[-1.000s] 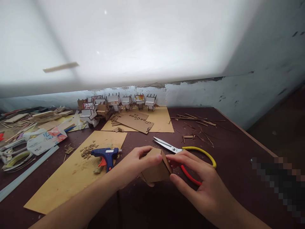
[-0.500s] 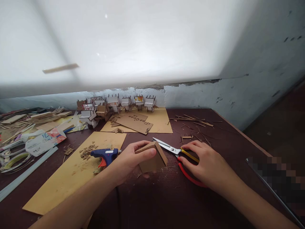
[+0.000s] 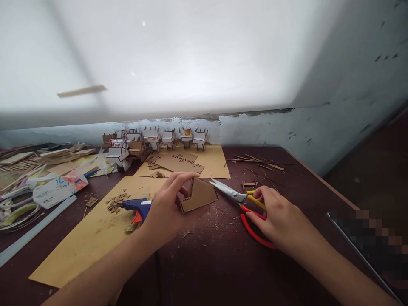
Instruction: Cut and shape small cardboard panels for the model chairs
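My left hand (image 3: 168, 204) grips a small brown cardboard piece (image 3: 201, 194), its notched side face turned toward me; the fingers behind it are partly hidden. Scissors (image 3: 234, 195) with red and yellow handles are in my right hand (image 3: 274, 212), fingers in and around the handles. The blades look nearly closed, their tips just right of the cardboard and apart from it. Partly behind my left wrist lies a blue glue gun (image 3: 140, 207) with an orange trigger, on a tan board (image 3: 86, 250).
Several small cardboard models (image 3: 153, 138) stand along the wall. Printed cardboard sheets (image 3: 178, 162) lie before them. Thin scraps (image 3: 258, 160) are at the back right. Tape rolls (image 3: 22, 219), a pale strip (image 3: 38, 229) and wood pieces (image 3: 54, 157) crowd the left. A dark slab-like object (image 3: 360, 246) is at right.
My left hand has turned the cardboard piece so that its notched side faces me. The scissors have shifted slightly right and their blades have come closer together.
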Motion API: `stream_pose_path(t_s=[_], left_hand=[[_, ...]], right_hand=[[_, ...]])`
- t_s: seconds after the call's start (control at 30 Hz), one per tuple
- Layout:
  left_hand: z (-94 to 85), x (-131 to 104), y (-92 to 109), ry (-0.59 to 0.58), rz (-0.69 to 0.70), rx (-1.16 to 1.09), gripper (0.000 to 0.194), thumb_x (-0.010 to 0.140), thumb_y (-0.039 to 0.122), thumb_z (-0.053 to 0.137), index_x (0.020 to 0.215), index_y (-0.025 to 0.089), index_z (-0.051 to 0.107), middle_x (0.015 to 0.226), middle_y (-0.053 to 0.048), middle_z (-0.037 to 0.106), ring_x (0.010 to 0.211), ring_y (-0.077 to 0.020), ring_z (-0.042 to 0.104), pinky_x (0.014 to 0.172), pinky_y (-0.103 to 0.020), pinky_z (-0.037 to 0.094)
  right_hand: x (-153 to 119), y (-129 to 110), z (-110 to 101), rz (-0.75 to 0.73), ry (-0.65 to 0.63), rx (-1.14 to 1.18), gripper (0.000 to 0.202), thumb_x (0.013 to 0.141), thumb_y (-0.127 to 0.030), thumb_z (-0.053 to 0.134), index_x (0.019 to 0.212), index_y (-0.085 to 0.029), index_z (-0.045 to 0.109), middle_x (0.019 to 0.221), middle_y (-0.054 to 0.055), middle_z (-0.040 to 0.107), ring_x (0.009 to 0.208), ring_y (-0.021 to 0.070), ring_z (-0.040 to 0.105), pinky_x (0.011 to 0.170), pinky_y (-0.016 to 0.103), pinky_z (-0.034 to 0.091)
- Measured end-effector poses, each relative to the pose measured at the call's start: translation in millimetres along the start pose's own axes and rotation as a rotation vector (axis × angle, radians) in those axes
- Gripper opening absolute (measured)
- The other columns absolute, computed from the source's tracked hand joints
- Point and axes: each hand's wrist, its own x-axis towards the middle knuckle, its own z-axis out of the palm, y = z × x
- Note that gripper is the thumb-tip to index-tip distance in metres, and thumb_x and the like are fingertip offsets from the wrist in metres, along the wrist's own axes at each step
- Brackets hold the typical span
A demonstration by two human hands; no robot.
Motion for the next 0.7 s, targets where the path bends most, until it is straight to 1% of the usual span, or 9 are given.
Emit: stream_pose_path(t_s=[0.07,0.13,0.23,0.3,0.37,0.4,0.47,0.6,0.7], left_hand=[[-1.7,1,0,0.029,0.014,0.012,0.055,0.079,0.036,0.085,0.127,0.029,0.058,0.119,-0.003,0.061,0.08,-0.0125,0.061,0.067,-0.025,0.053],[-3.0,2,-1,0.06,0.018,0.028,0.054,0.079,0.035,0.085,0.125,0.03,0.057,0.118,-0.002,0.061,0.08,-0.0123,0.061,0.066,-0.025,0.053],[-3.2,3,-2,0.087,0.024,0.038,0.053,0.08,0.033,0.084,0.125,0.03,0.057,0.118,-0.002,0.061,0.079,-0.0123,0.06,0.066,-0.025,0.053],[-2.6,3,-3,0.095,0.028,0.039,0.053,0.08,0.033,0.084,0.125,0.03,0.057,0.118,-0.002,0.06,0.079,-0.0119,0.059,0.066,-0.025,0.053],[-2.2,3,-4,0.102,0.021,0.043,0.052,0.08,0.033,0.083,0.125,0.03,0.056,0.118,-0.002,0.06,0.078,-0.0117,0.059,0.066,-0.025,0.052],[-2.1,2,-4,0.107,0.013,0.046,0.052,0.08,0.033,0.083,0.125,0.03,0.056,0.117,-0.002,0.06,0.079,-0.0118,0.059,0.066,-0.025,0.052],[-2.4,2,-5,0.108,-0.016,0.05,0.053,0.08,0.033,0.083,0.125,0.03,0.055,0.114,-0.001,0.062,0.08,-0.0125,0.06,0.067,-0.025,0.052],[-3.3,2,-5,0.086,-0.074,0.048,0.056,0.08,0.036,0.084,0.127,0.03,0.054,0.1,0.001,0.065,0.078,-0.0133,0.06,0.067,-0.025,0.051],[-4.1,2,-4,0.087,-0.085,0.041,0.054,0.081,0.037,0.083,0.126,0.031,0.053,0.097,0.002,0.065,0.077,-0.013,0.06,0.068,-0.025,0.052]], right_hand=[[2,-2,-5,0.095,0.063,0.038,0.025,0.075,-0.037,0.07,0.091,-0.023,0.058,0.09,0.007,0.071,0.071,0.0257,0.069,0.057,0.034,0.048],[3,-6,-10,0.192,0.096,0.142,0.027,0.072,-0.038,0.073,0.091,-0.023,0.061,0.087,0.007,0.073,0.069,0.026,0.07,0.058,0.034,0.05],[3,-13,-17,0.26,0.087,0.292,0.029,0.075,-0.046,0.077,0.086,-0.024,0.063,0.076,0.005,0.074,0.061,0.0241,0.069,0.054,0.032,0.05],[0,-20,-19,0.245,0.053,0.303,0.036,0.08,-0.057,0.075,0.077,-0.024,0.06,0.065,0.002,0.068,0.053,0.0205,0.061,0.049,0.03,0.045],[-5,-27,-20,0.194,0.003,0.319,0.046,0.087,-0.065,0.067,0.069,-0.025,0.052,0.058,-0.002,0.058,0.05,0.0166,0.052,0.046,0.027,0.038],[-8,-31,-20,0.169,-0.026,0.344,0.05,0.09,-0.066,0.063,0.068,-0.025,0.047,0.057,-0.003,0.054,0.05,0.0151,0.048,0.045,0.026,0.036],[-14,-39,-20,0.124,-0.102,0.4,0.051,0.094,-0.065,0.058,0.069,-0.025,0.041,0.058,-0.004,0.05,0.051,0.0139,0.044,0.045,0.025,0.033],[-24,-55,-21,0.041,-0.223,0.437,0.042,0.098,-0.06,0.055,0.078,-0.026,0.042,0.066,-0.004,0.054,0.057,0.0152,0.048,0.05,0.025,0.04],[-28,-61,-21,0.011,-0.292,0.437,0.038,0.1,-0.057,0.051,0.08,-0.026,0.041,0.068,-0.004,0.054,0.059,0.0157,0.05,0.052,0.026,0.041]])
